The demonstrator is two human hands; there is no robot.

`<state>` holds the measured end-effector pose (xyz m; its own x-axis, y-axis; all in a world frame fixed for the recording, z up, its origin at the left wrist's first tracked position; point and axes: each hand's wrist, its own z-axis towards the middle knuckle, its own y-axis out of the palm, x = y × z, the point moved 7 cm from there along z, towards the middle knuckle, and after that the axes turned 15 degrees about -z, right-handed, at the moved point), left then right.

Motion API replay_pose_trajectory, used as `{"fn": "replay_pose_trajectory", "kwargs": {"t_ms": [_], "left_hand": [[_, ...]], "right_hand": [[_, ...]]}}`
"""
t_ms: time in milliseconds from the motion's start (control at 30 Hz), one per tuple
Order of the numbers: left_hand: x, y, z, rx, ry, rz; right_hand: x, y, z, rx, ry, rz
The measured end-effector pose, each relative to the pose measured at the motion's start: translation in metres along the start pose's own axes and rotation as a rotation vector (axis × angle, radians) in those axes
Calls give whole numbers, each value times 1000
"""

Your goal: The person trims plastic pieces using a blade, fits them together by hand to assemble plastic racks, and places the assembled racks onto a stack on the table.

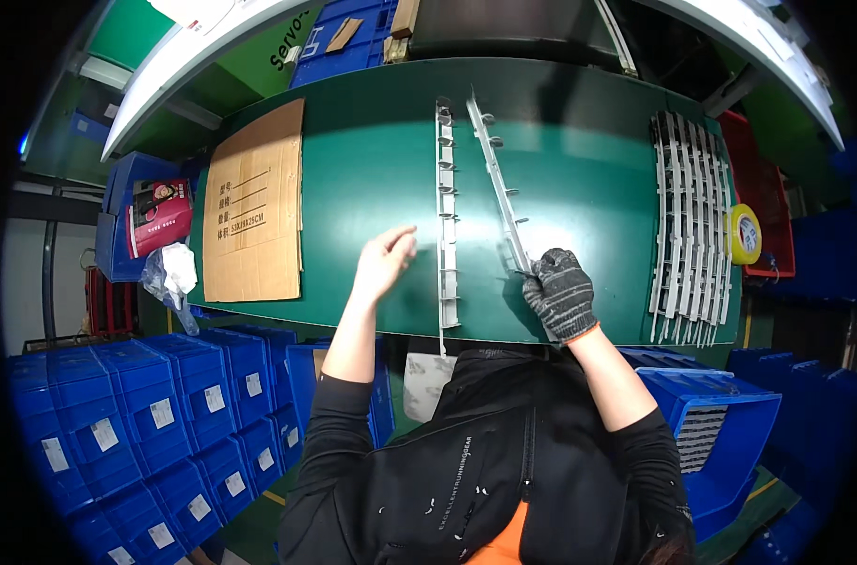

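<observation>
1. Because the gloved right hand (pixel 560 294) pinches the slanted metal strip (pixel 501 184) only at its near end, its far end could swing into the straight metal strip (pixel 448 202) and snag.
2. The straight metal strip overhangs the green table (pixel 372 179); a body bump could shift it.
3. Nearby, the bare left hand (pixel 383 266), loosely bent and seemingly empty, could get scratched by an edge.

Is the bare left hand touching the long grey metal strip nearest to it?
Apart: the head view shows green tabletop between the bare left hand and the metal strip.
</observation>
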<state>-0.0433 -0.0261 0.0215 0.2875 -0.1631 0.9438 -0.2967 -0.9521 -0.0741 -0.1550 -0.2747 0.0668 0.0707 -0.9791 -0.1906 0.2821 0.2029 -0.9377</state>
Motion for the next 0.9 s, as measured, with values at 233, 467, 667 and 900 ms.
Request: {"fn": "replay_pose_trajectory", "kwargs": {"t_ms": [233, 467, 667, 900], "left_hand": [[89, -20, 17, 266, 373, -729], [196, -57, -42, 296, 790, -767], [301, -63, -173, -66, 1258, -532], [153, 59, -66, 3, 245, -25]], "right_hand": [[-50, -53, -26, -53, -322, 198], [-68, -61, -22, -38, -376, 383], [-5, -48, -16, -198, 519, 1081], [-37, -76, 9, -59, 41, 676]]}}
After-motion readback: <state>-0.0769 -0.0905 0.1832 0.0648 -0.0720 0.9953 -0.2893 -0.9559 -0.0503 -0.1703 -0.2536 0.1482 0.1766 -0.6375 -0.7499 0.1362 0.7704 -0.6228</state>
